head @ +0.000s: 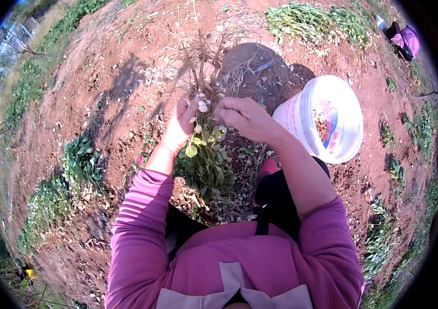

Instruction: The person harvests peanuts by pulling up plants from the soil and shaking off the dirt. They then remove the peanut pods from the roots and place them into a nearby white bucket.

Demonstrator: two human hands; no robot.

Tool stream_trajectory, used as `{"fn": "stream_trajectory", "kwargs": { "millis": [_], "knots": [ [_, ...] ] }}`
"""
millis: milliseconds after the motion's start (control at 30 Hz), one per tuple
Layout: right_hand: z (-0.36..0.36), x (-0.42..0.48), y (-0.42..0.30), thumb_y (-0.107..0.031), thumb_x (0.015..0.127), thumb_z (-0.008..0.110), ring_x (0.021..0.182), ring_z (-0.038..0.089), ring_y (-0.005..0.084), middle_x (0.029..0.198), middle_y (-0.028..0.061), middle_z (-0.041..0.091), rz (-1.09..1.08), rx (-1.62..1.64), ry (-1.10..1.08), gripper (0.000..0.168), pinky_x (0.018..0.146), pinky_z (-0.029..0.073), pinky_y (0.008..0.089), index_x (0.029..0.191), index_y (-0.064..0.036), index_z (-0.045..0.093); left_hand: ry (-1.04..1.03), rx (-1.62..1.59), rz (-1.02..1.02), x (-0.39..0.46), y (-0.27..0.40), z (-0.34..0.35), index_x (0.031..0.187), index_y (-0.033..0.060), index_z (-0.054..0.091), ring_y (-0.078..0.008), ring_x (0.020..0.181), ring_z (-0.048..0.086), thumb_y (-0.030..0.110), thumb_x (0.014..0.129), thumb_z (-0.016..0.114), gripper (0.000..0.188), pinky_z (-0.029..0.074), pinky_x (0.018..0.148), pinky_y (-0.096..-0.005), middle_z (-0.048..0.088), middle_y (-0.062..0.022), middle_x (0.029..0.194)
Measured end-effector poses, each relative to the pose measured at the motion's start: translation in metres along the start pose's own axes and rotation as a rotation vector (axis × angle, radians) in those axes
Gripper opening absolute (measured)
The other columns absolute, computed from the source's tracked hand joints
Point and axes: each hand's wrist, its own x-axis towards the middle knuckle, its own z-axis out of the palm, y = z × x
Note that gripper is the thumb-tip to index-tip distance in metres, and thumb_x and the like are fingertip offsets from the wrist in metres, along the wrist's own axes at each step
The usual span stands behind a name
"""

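Observation:
A pulled-up peanut plant is held upside down in front of me, its bare roots pointing away and its leaves hanging toward my lap. My left hand grips it at the left, just where the roots meet the stems. Pale peanut pods cluster beside my left thumb. My right hand has its fingers curled closed at the right side of that cluster; what lies between the fingertips is hidden. Right of my right forearm, a white plastic bucket tilts toward me, with loose peanuts inside.
Reddish soil with dry leaf litter surrounds me. Heaps of peanut plants lie at the upper right and at the left. A purple and black bag rests far right. My pink shoe stands near the bucket.

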Motion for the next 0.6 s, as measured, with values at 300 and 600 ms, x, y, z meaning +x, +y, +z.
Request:
{"fn": "stream_trajectory", "kwargs": {
  "millis": [300,600],
  "knots": [
    [-0.14,-0.07,0.062,-0.025,0.087,0.049,0.076,0.062,0.0344,0.08,0.0192,0.064,0.365,-0.778,0.784,0.026,0.067,0.046,0.0405,0.094,-0.002,0.06,0.087,-0.051,-0.032,0.026,-0.034,-0.057,0.125,0.0011,0.05,-0.0159,0.109,0.052,0.038,0.093,0.049,0.049,0.043,0.091,-0.0309,0.054,-0.0087,0.123],
    [-0.117,-0.067,0.066,-0.023,0.086,0.06,0.101,0.059,0.0274,0.11,0.0155,0.06,0.131,-0.675,0.67,0.033,0.087,0.045,0.0371,0.112,-0.004,0.057,-0.124,-0.488,-0.261,0.007,0.005,-0.018,0.116,-0.0004,0.054,-0.0214,0.088,0.064,0.031,0.096,0.04,0.04,0.052,0.08,-0.033,0.064,-0.012,0.102]
  ]
}}
